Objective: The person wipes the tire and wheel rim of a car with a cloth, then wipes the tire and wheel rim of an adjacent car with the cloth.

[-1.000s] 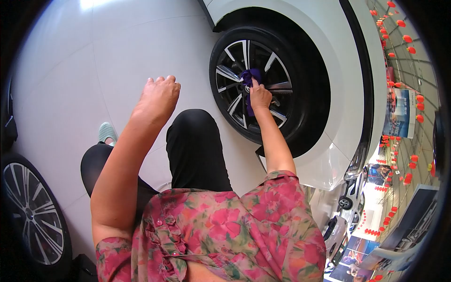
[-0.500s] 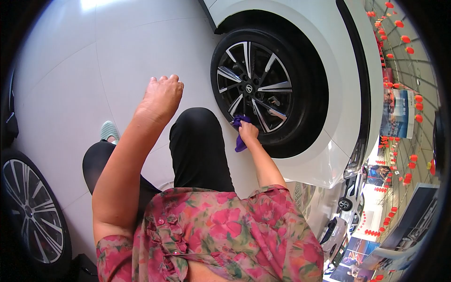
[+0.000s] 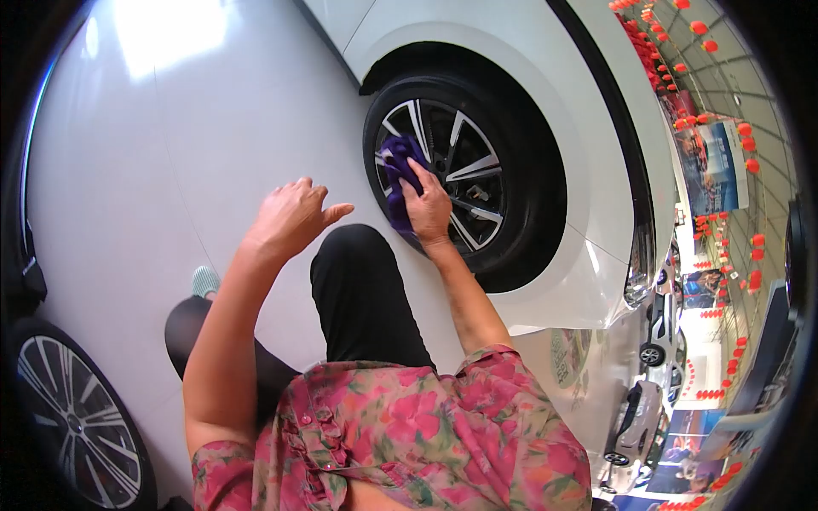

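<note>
My right hand [image 3: 429, 204] grips a bunched purple cloth [image 3: 397, 162] and presses it against the left part of the alloy wheel [image 3: 474, 170]. The rim has black and silver spokes, and the cloth covers some of them and part of the hub. Around the rim runs a black tyre [image 3: 535, 183]. To the left, my left hand [image 3: 290, 217] hangs in the air above my bent knee, holding nothing, with its thumb stretched out and its fingers loosely bent.
The wheel belongs to a white car [image 3: 588, 170] on the right. At lower left stands another car's wheel [image 3: 77, 422]. Pale tiled floor [image 3: 153, 145] lies between them. More cars [image 3: 635, 426] and red lanterns [image 3: 745, 136] show at far right.
My right hand has moved up and onto the wheel's face, taking the purple cloth with it from the lower edge. My left hand has lowered slightly, and its thumb now points out.
</note>
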